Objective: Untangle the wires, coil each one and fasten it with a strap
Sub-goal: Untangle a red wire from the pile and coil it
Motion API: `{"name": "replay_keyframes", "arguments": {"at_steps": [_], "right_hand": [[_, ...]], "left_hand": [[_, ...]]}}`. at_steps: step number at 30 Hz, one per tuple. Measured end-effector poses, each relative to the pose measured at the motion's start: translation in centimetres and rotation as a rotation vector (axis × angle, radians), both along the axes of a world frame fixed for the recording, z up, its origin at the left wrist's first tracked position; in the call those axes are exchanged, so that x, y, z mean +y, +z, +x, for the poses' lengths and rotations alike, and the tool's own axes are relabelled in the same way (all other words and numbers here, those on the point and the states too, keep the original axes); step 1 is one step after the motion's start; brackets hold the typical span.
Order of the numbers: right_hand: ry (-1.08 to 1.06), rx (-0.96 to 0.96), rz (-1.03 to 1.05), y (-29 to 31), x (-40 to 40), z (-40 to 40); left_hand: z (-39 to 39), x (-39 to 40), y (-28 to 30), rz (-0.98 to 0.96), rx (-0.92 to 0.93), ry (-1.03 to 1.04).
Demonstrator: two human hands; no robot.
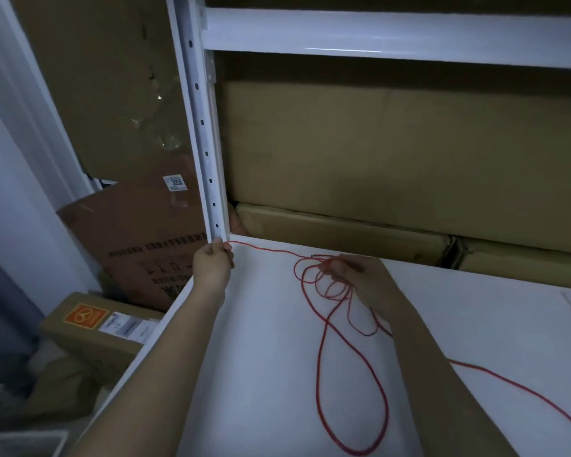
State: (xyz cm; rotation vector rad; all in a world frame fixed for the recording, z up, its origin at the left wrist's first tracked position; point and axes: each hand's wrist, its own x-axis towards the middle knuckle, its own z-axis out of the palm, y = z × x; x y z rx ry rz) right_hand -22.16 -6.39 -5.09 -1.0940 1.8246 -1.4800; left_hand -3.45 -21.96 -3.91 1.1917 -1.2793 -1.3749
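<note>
A thin red wire point(320, 374) lies in loose loops on the white shelf surface point(271, 324). My left hand point(213, 263) pinches one end of it near the shelf's far left corner, by the upright post. A taut stretch of the wire runs from there to my right hand point(360, 275), which grips a bunch of small loops at the middle of the shelf. Below that hand a long loop hangs toward the front edge. Another strand trails off to the right and leaves the view at the lower right.
A white perforated shelf post point(205, 143) rises at the far left corner, with a crossbeam point(393, 34) above. Brown cardboard boxes point(393, 150) fill the back of the shelf. More boxes point(89, 328) stand on the floor to the left.
</note>
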Motion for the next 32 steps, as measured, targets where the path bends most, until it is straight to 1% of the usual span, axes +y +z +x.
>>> {"name": "replay_keyframes", "arguments": {"at_steps": [1,3,4,6,7,8,10,11,12,13,14,17,19,20,21,22,23,24,28,30,31,32], "right_hand": [[0.003,0.039,0.006,-0.1,0.1,-0.2],[-0.062,0.144,0.025,-0.1,0.4,-0.7],[-0.136,0.162,0.016,-0.2,0.9,-1.1],[-0.346,0.090,-0.056,-0.4,2.4,-2.7],[-0.463,0.100,-0.074,-0.6,3.6,-3.8],[-0.564,0.165,-0.046,-0.7,4.8,-4.8],[-0.697,0.348,0.115,-0.9,7.0,-6.1],[-0.743,0.405,0.180,-1.2,7.8,-6.5],[-0.781,0.412,0.219,-1.5,8.4,-6.7],[-0.837,0.373,0.222,-1.7,9.1,-6.6],[-0.899,0.295,0.204,-2.0,9.6,-6.6],[-1.075,-0.060,0.019,-1.9,11.4,-6.6],[-1.097,-0.320,-0.204,-1.2,12.2,-6.0],[-1.083,-0.420,-0.318,-0.7,12.5,-5.4],[-1.060,-0.477,-0.402,-0.3,12.8,-4.9],[-1.031,-0.495,-0.438,0.0,13.0,-4.5],[-0.991,-0.474,-0.419,0.1,13.1,-4.2],[-0.937,-0.419,-0.356,0.1,13.2,-3.9],[-0.718,-0.084,0.003,-0.5,13.6,-3.5],[-0.684,0.204,0.175,-0.4,13.5,-2.5],[-0.701,0.371,0.190,-0.2,13.3,-1.5],[-0.700,0.533,0.143,0.1,13.0,-0.2]], "left_hand": [[-0.6,-0.1,-0.3,0.000,-0.003,-0.004],[-1.5,0.0,-0.9,0.013,-0.004,-0.008],[-1.8,0.1,-1.2,0.030,0.006,0.008],[-1.8,-0.1,-1.5,0.081,0.059,0.065],[-1.5,-0.3,-1.7,0.097,0.075,0.093],[-1.3,-0.5,-1.8,0.100,0.076,0.106],[-1.2,-0.6,-1.7,0.080,0.060,0.097],[-1.3,-0.6,-1.5,0.068,0.043,0.087],[-1.4,-0.4,-1.2,0.057,0.025,0.085],[-1.5,-0.2,-1.0,0.049,0.016,0.086],[-1.6,0.0,-0.8,0.043,0.014,0.091],[-1.7,1.2,-0.5,0.045,0.024,0.080],[-1.5,2.1,-0.4,0.075,0.038,0.067],[-1.4,2.5,-0.4,0.085,0.027,0.056],[-1.3,2.8,-0.4,0.086,0.000,0.037],[-1.1,3.1,-0.5,0.077,-0.037,0.016],[-0.9,3.4,-0.6,0.062,-0.072,-0.002],[-0.8,3.7,-0.7,0.041,-0.102,-0.019],[-0.8,5.4,-0.4,-0.098,-0.161,-0.130],[-0.8,6.3,0.1,-0.159,-0.188,-0.189],[-0.9,6.9,0.3,-0.193,-0.197,-0.214],[-0.8,7.5,0.7,-0.230,-0.206,-0.242]]}}
